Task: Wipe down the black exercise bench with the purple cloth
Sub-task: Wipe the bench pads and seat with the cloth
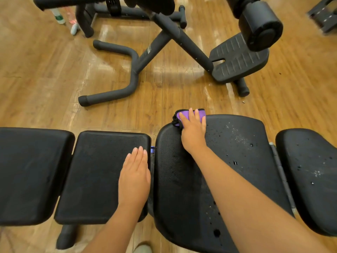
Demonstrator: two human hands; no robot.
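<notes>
Black padded benches run across the lower half of the view. My right hand (193, 131) presses the purple cloth (189, 115) flat on the far edge of the wide black bench pad (240, 154), which carries white specks and droplets. The cloth hangs slightly over that far edge, mostly hidden under my fingers. My left hand (135, 174) lies flat, palm down, fingers together, on the right end of the neighbouring rectangular pad (98, 172); it holds nothing.
Another pad (31, 172) lies at far left and a speckled one (310, 179) at far right. Across the wooden floor stands a black machine with a curved base bar (116, 73), a footplate (238, 57) and a roller pad (260, 24). Bottles (60, 17) stand at top left.
</notes>
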